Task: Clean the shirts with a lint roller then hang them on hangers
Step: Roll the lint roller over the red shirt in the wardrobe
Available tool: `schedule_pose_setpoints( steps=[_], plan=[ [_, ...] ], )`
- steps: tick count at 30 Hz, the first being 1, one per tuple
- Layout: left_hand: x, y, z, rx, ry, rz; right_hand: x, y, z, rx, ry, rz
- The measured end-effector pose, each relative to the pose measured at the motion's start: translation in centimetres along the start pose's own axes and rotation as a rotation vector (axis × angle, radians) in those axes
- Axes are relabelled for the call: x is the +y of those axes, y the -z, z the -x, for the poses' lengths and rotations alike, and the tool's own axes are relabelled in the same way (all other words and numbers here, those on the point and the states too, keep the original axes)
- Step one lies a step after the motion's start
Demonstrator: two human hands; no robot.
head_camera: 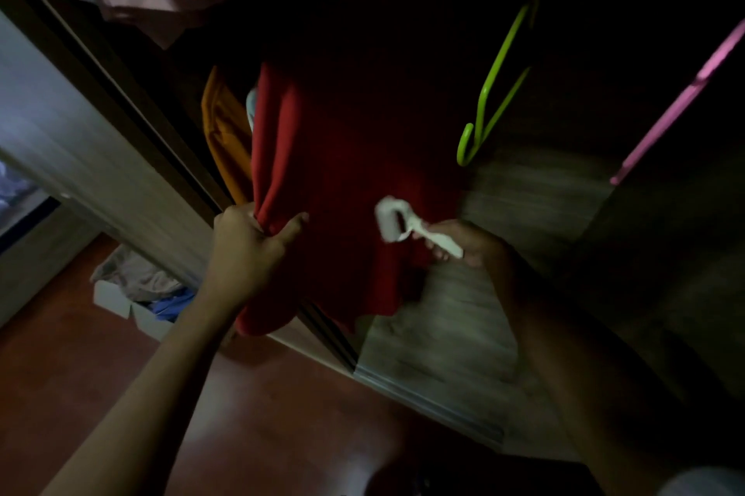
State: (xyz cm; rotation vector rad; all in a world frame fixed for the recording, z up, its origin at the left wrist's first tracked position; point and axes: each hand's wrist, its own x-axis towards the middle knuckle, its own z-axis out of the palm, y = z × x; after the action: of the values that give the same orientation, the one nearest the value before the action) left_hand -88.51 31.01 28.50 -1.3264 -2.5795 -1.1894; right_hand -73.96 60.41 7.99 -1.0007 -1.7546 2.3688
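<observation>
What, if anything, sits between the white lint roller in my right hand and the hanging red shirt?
Nothing visible. The white lint roller in the right hand appears to lie on the red shirt; the left hand grips the shirt's edge off to the side.

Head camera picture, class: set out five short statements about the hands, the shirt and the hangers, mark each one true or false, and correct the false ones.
1. The left hand grips a fold of the red shirt. True.
2. The right hand holds a white lint roller. True.
3. The green hanger carries the red shirt. False: it hangs bare, to the right of the shirt.
4. The lint roller lies on the floor. False: the right hand holds it up at the red shirt.
5. An orange garment hangs to the left of the red shirt. True.
</observation>
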Motion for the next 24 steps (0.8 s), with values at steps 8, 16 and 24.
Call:
schedule_pose_setpoints(
  steps=[8, 16, 24],
  plan=[
    [-0.3, 0.5, -0.3, 0.007, -0.027, -0.020, 1.3, 3.5, -2.3, 0.634, 0.179, -0.592],
    [-0.2, 0.2, -0.2, 0.010, -0.028, -0.003, 9.4, -4.5, -0.7, -0.003, -0.162, 0.025],
    [-0.5, 1.2, -0.1, 0.003, -0.065, 0.017, 10.1, -5.6, 0.4, -0.385, -0.317, 0.272]
  ],
)
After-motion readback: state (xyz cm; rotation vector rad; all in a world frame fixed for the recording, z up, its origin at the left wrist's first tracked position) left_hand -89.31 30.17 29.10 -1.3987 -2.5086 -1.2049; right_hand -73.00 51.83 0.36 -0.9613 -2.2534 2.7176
